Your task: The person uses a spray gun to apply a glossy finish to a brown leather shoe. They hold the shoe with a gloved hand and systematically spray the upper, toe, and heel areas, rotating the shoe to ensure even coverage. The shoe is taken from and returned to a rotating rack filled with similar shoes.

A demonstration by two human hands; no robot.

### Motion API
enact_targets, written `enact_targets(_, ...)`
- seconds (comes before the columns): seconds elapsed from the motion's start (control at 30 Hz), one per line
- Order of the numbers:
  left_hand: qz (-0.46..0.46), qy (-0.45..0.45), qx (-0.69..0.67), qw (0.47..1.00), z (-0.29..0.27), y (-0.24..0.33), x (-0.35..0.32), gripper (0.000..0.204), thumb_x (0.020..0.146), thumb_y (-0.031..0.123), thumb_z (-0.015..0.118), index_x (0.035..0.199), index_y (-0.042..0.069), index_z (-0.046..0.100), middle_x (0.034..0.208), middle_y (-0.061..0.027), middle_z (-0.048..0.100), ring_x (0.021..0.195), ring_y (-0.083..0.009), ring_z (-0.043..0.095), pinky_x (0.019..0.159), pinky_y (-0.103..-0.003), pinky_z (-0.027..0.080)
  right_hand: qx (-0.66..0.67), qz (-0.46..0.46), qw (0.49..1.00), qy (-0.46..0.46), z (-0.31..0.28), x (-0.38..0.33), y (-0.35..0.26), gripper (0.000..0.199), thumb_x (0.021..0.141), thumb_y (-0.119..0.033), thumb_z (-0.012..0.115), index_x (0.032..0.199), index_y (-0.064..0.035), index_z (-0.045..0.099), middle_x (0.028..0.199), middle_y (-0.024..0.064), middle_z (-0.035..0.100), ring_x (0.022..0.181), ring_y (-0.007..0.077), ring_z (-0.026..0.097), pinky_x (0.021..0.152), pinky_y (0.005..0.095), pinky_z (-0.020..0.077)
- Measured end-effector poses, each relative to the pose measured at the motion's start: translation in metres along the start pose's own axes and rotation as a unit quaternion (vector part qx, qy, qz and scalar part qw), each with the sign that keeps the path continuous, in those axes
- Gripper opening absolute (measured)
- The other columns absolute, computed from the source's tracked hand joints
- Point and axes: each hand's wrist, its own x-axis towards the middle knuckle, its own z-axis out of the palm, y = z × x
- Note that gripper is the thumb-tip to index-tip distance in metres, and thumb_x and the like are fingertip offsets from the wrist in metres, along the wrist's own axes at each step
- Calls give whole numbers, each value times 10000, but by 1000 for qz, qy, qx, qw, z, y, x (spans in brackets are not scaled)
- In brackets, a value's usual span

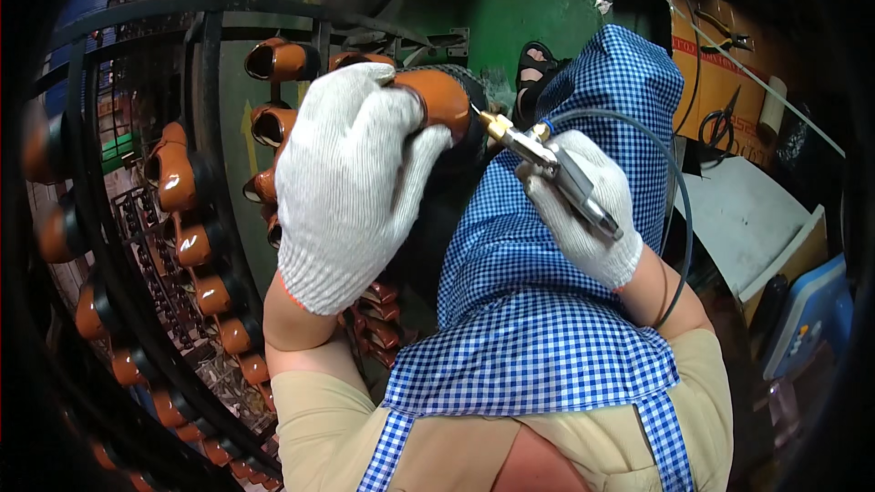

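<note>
My left hand [342, 169], in a white knit glove, is closed around a glossy brown leather shoe [439, 97] with a black sole. The shoe is partly hidden by the fingers. In my right hand [597, 205], also gloved, is a slim metal hand tool [572, 180] with a brass nozzle and a thin needle-like tip. A dark hose [670, 141] runs from its blue fitting over my right forearm. The tool's tip points at the shoe's edge, very close to it; whether they touch I cannot tell.
On my left stands a black metal rack [211, 73] with rows of brown shoes [193, 246]. A blue checked apron [529, 355] covers my lap. At the right are a cardboard box [729, 82], black scissors [720, 128], pliers [725, 34] and a white board [743, 210].
</note>
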Motion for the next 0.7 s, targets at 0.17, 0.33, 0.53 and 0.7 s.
enact_targets(0.17, -26, 58, 13, 998, 15, -19, 25, 219, 866, 93, 790, 889, -25, 607, 845, -150, 602, 791, -329, 621, 728, -408, 496, 1, -73, 996, 58, 12, 35, 7, 128, 918, -101, 746, 983, 5, 717, 836, 137, 648, 760, 314, 676, 670, 387, 562)
enact_targets(0.33, -86, 82, 66, 991, 21, -47, 42, 305, 906, 229, 783, 876, -38, 640, 827, -163, 609, 751, -309, 624, 712, -391, 499, 77, -55, 992, 81, 42, 53, 22, 121, 933, -114, 742, 986, -9, 713, 839, 135, 642, 738, 319, 657, 644, 392, 541)
enact_targets(0.53, -208, 20, 5, 978, 5, -65, 39, 386, 935, 374, 751, 897, -3, 675, 826, -179, 653, 760, -335, 660, 714, -415, 524, 52, -113, 988, 94, 61, 59, 19, 150, 926, -135, 755, 1020, -27, 708, 845, 138, 625, 722, 321, 655, 638, 399, 542)
enact_targets(0.7, -294, 65, -199, 933, -16, -53, -2, 292, 1015, 269, 697, 1086, -14, 673, 963, -72, 666, 861, -135, 617, 795, -287, 505, -4, -130, 991, 44, 75, 35, 15, 194, 905, -143, 767, 1054, -34, 708, 887, 144, 641, 765, 340, 662, 666, 411, 551)
